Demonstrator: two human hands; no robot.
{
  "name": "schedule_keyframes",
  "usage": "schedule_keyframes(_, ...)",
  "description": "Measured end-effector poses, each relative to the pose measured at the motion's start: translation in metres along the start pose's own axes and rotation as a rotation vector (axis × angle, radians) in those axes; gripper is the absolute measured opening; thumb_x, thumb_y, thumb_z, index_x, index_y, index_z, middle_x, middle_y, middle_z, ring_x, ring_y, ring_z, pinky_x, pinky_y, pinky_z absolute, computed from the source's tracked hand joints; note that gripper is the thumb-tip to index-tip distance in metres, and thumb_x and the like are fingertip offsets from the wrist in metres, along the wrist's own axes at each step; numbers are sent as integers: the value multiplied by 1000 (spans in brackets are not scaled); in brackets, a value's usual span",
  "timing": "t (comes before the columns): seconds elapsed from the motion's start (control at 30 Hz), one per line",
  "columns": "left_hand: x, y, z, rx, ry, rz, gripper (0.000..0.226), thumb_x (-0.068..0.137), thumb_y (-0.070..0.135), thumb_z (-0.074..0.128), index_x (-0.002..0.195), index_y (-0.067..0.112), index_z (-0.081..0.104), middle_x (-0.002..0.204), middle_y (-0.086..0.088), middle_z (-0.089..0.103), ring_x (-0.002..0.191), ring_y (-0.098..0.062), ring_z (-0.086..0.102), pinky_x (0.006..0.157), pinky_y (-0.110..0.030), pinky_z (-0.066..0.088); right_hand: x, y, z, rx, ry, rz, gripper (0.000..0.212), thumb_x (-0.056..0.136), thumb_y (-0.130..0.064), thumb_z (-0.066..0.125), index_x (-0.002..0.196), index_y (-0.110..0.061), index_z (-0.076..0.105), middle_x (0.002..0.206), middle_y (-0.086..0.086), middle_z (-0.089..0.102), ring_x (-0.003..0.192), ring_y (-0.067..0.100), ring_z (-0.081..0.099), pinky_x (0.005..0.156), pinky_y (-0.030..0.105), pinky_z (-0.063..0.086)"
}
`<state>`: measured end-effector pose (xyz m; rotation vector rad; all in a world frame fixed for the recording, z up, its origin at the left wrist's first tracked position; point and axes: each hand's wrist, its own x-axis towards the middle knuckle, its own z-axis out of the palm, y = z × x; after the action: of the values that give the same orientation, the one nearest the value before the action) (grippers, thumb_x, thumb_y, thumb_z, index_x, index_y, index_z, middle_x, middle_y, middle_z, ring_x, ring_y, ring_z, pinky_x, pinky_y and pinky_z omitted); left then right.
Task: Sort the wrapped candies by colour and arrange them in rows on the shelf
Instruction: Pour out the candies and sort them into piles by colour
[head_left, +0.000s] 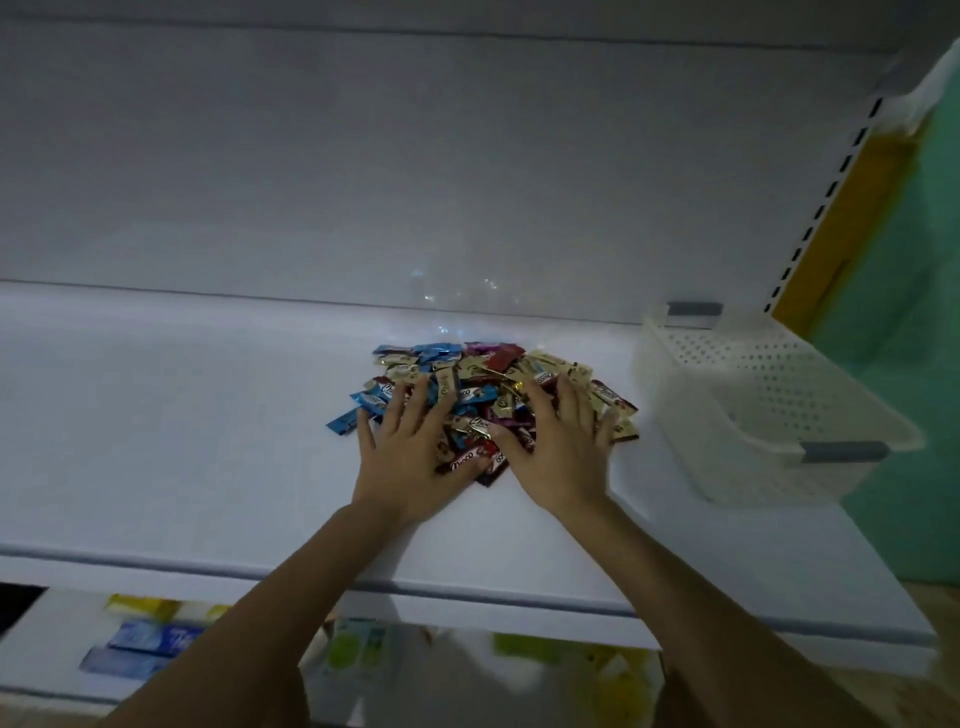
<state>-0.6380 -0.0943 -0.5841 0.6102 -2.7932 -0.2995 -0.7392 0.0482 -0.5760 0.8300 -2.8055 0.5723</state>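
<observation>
Head view is showing a loose heap of small wrapped candies in blue, gold, red and dark brown foil (483, 384), lying on a flat white shelf (208, 441). The colours are lying mixed and overlapping, with a few blue pieces sticking out at the heap's left edge. The left hand (415, 457) is resting flat on the left side of the heap, fingers straight and spread, gripping nothing. The right hand (558, 457) is lying the same way on the right side, fingers fanned out and straight, also holding nothing. Both thumbs are pointing inward toward each other over the near candies. A white perforated plastic basket with grey handles (769, 395) is sitting on the shelf to the right of the heap, near it but apart. Below the shelf's front lip, blurred packets in blue, yellow and green (150, 644) are showing on a lower level.
</observation>
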Motion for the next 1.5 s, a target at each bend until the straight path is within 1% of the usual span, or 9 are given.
schedule_keyframes(0.23, 1, 1, 1, -41, -93, -39, 109, 63, 89, 7, 153, 28, 1, 161, -5, -10, 146, -21, -19, 114, -49, -15, 1, -1, 6, -119, -90, 7, 82, 78, -78, 11, 148, -36, 19, 157, 12, 17, 145, 28, 10, 114, 53, 1)
schedule_keyframes(0.47, 1, -2, 5, -85, -12, 14, 102, 75, 86, 22, 154, 25, 0, 161, -1, -11, 146, -17, -20, 113, -47, -17, 3, 1, 15, 63, 74, -15, 87, 75, -79, 18, 147, -31, 25, 154, 11, 24, 144, 26, 16, 116, 52, 11)
schedule_keyframes(0.6, 3, -6, 8, 3, 12, 13, 92, 83, 77, 33, 153, 29, 0, 161, -1, -11, 146, -21, -21, 112, -57, -16, 2, 4, 9, 108, 143, 91, 83, 79, -77, 29, 148, -32, 23, 158, 6, 16, 146, 22, 7, 114, 51, -3)
schedule_keyframes(0.7, 0, -6, 1, 120, 40, 97, 87, 82, 80, 22, 152, 33, 2, 162, 1, -8, 146, -27, -19, 104, -66, -22, 4, 3, 6, 92, 22, 239, 80, 82, -76, 36, 149, -37, 15, 159, 5, 11, 146, 23, 6, 115, 54, -1)
schedule_keyframes(0.8, 12, -15, -7, 216, 10, 206, 94, 69, 85, 1, 151, 38, 1, 161, 1, -8, 145, -30, -20, 99, -69, -25, 8, 2, 9, 31, -50, 224, 87, 76, -82, 29, 149, -38, 12, 158, 5, 13, 145, 26, 10, 116, 54, 4)
schedule_keyframes(1.0, 25, -52, -18, 101, -148, 256, 109, 55, 91, -2, 151, 40, -1, 160, -1, -18, 145, -28, -22, 110, -63, -13, 8, 1, 12, -21, -54, 202, 91, 69, -82, 25, 149, -38, 13, 158, 7, 16, 144, 27, 14, 116, 53, 9)
schedule_keyframes(1.33, 27, -91, -16, -98, -126, 306, 75, 87, 72, 33, 151, 36, 14, 162, 0, 3, 148, -21, 1, 116, -43, 8, 9, -53, 26, 80, 41, 344, 84, 71, -80, 31, 145, -41, 26, 155, 4, 26, 142, 27, 21, 114, 53, 10)
schedule_keyframes(1.4, 27, -89, -18, -79, -114, 265, 89, 79, 81, 34, 151, 38, 4, 161, 0, -10, 148, -24, -8, 116, -50, 3, 5, -58, 31, 32, 60, 306, 85, 70, -81, 24, 145, -40, 25, 155, 5, 24, 143, 26, 19, 114, 53, 9)
schedule_keyframes(1.5, 45, -79, -13, 51, -95, 424, 106, 62, 94, 22, 147, 43, -15, 152, 2, -35, 141, -31, -29, 108, -66, -10, 2, -58, 33, 45, 97, 297, 73, 79, -71, 21, 144, -40, 30, 153, 4, 29, 142, 23, 21, 115, 49, 10)
